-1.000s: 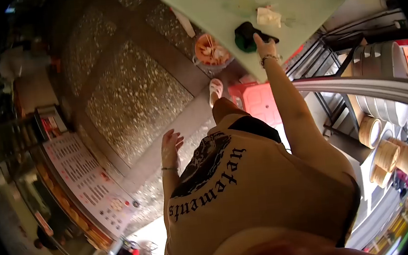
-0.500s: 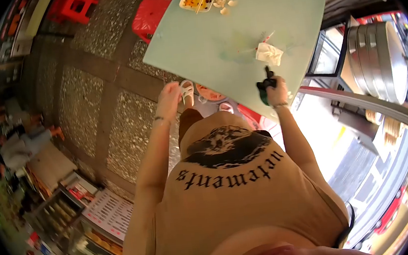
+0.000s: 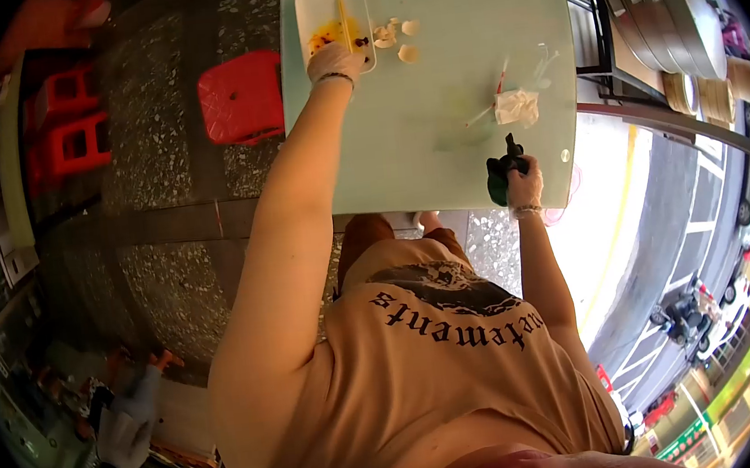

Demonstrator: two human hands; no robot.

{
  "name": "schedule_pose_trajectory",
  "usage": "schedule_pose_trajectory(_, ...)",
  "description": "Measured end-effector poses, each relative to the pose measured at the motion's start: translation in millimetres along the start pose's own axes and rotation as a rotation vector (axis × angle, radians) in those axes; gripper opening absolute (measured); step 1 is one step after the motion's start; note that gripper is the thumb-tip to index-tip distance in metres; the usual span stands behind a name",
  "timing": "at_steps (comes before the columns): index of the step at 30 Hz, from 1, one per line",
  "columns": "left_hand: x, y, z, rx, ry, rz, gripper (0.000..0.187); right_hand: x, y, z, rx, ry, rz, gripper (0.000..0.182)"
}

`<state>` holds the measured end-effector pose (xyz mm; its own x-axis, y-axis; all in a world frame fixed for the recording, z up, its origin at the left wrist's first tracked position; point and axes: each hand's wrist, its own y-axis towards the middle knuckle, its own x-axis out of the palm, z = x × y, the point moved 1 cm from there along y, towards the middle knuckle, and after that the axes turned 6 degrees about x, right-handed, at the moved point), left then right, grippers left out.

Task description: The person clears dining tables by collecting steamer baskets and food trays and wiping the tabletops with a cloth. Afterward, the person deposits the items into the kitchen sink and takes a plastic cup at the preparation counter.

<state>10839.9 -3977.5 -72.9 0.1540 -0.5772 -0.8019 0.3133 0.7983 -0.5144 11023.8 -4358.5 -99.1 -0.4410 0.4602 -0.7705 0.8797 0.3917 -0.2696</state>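
My left hand [image 3: 334, 60] reaches across the pale green table [image 3: 443, 101] and grips the near edge of a white rectangular tray [image 3: 315, 14] smeared with sauce, with a pair of chopsticks [image 3: 343, 22] lying in it. My right hand [image 3: 524, 185] is closed on a dark green cloth [image 3: 500, 175] near the table's near right corner. A crumpled white napkin [image 3: 516, 107] lies just beyond the cloth. Small pale food scraps [image 3: 396, 39] are scattered beside the tray.
A red plastic stool [image 3: 241, 97] stands left of the table, with more red stools [image 3: 68, 137] further left. Metal steamer pots [image 3: 656, 8] and bamboo steamer baskets [image 3: 713, 89] stand at the right. A person [image 3: 130, 411] is at lower left. A street with vehicles lies lower right.
My left hand has risen from below the table's edge and stretched out to the white tray. My right hand still holds the cloth, which has shifted little on the table. The view has turned.
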Motion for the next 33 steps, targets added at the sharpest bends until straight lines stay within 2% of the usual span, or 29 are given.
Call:
schedule_pose_trajectory(8,4.1,35.3,-16.2,0.041,0.094,-0.083,0.032,6.3,-5.8,-7.0,0.051,-0.046,0.065,0.033)
schedule_pose_trajectory(11,-7.9,11.5,-20.1,0.009,-0.008,-0.038,0.032,4.4,-2.8,-1.2,0.052,-0.052,0.079,0.033)
schedule_pose_trajectory(15,-9.9,-23.9,-40.0,0.154,-0.19,0.028,0.033,-3.0,17.5,-5.4,0.071,-0.14,0.156,0.032)
schedule_pose_trajectory(17,6.4,-52.5,-54.8,0.223,-0.146,-0.021,0.033,-4.5,36.5,11.8,0.05,-0.222,0.256,0.034)
schedule_pose_trajectory(18,15.5,-73.7,-60.8,0.261,-0.183,-0.054,0.031,-4.0,52.3,10.3,0.052,-0.226,0.276,0.033)
schedule_pose_trajectory(19,22.2,-96.5,-66.0,0.299,-0.22,-0.088,0.03,-6.3,61.9,9.4,0.098,-0.26,0.197,0.038)
schedule_pose_trajectory(21,35.7,-145.9,-66.9,0.297,-0.213,-0.237,0.03,14.2,80.0,54.0,0.018,-0.458,0.122,0.051)
schedule_pose_trajectory(22,43.9,-167.4,-67.8,0.279,-0.218,-0.236,0.03,19.3,82.9,57.9,0.007,-0.463,0.108,0.051)
schedule_pose_trajectory(24,68.0,-207.8,-68.6,0.296,-0.226,-0.462,0.029,28.4,79.1,60.2,0.047,-0.556,0.085,0.061)
schedule_pose_trajectory(25,84.8,-225.4,-69.1,0.28,-0.268,-0.512,0.029,28.9,77.6,62.0,0.036,-0.561,0.071,0.061)
schedule_pose_trajectory(28,123.9,-261.4,-49.8,0.183,-0.405,-0.827,0.032,21.3,80.9,68.9,-0.012,-0.485,0.04,0.062)
schedule_pose_trajectory(29,143.7,-271.2,-47.5,0.171,-0.417,-0.82,0.032,20.0,81.5,72.5,-0.044,-0.478,0.037,0.062)
schedule_pose_trajectory(31,189.4,-290.8,-43.6,0.263,-0.323,-0.92,0.035,18.7,76.3,79.3,-0.078,-0.404,0.046,0.056)
schedule_pose_trajectory(32,197.4,-298.1,-32.9,0.386,-0.403,-1.006,0.036,17.0,74.1,79.7,-0.086,-0.388,0.039,0.054)
schedule_pose_trajectory(33,217.8,-302.5,-31.3,0.375,-0.413,-0.997,0.036,14.7,71.8,80.2,-0.095,-0.382,0.02,0.054)
